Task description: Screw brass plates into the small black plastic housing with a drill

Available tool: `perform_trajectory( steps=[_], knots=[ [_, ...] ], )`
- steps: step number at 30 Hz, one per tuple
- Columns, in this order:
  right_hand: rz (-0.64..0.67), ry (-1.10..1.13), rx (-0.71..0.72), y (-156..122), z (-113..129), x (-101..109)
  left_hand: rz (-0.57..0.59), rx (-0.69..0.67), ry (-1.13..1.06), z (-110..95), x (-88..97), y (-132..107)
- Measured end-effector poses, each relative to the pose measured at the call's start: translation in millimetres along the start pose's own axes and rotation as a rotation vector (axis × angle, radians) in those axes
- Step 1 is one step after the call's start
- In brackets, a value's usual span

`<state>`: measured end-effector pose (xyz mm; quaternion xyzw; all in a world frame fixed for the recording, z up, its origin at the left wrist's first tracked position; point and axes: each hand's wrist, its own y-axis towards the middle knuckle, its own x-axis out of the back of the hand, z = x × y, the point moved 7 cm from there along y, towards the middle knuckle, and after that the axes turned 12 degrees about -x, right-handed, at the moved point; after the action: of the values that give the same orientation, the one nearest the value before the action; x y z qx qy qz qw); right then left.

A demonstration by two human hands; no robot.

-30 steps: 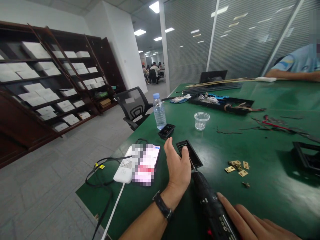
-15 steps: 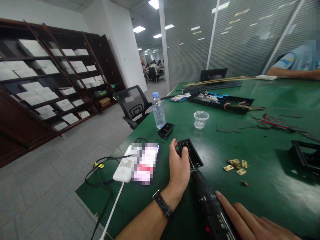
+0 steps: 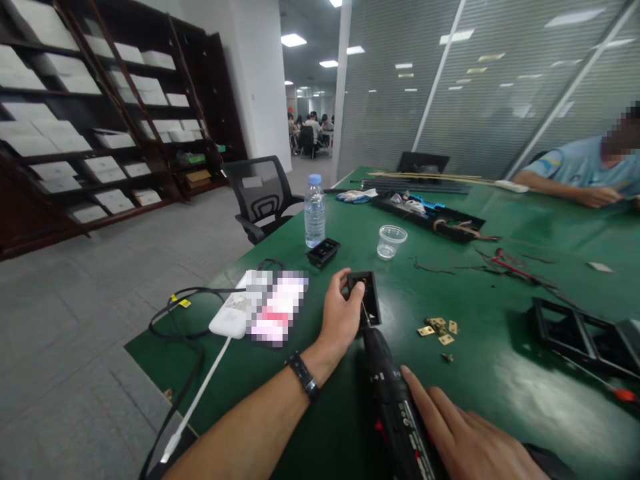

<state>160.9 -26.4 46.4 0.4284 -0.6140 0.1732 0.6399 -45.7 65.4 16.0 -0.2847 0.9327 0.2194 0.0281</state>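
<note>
Black plastic rectangular frame (image 3: 371, 292) at the green table (image 3: 415, 293): the left hand (image 3: 343, 312) clamps it, the right hand (image 3: 465, 427) grips a black power screwdriver (image 3: 393, 393), apparently mid-screwing; the next move needs steady, aligned pressure.

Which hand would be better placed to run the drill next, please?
Probably the right: the right hand lies along the drill, whose bit points toward the black frame, while the left hand is occupied holding that frame.
</note>
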Motion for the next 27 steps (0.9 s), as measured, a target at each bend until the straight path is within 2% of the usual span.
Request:
perform_trajectory(
  steps=[3,8,14,20,27],
  knots=[
    [0.078,-0.027,-0.048,-0.3,0.2,-0.1,-0.01,-0.04,0.025,-6.1,1.8,0.5],
    [0.165,-0.106,-0.022,-6.5,-2.0,-14.4,-0.007,-0.046,0.042,-6.4,2.5,0.2],
    [0.112,-0.16,-0.022,-5.6,-0.7,-14.7,-0.016,-0.106,0.127,-10.9,7.4,5.7],
    [0.109,-0.184,-0.045,-5.0,-0.3,-13.1,-0.055,-0.08,0.156,3.6,14.1,13.0],
    [0.136,-0.176,-0.072,-2.5,-2.6,-16.3,0.05,-0.008,0.076,3.7,4.2,8.4]
  ],
)
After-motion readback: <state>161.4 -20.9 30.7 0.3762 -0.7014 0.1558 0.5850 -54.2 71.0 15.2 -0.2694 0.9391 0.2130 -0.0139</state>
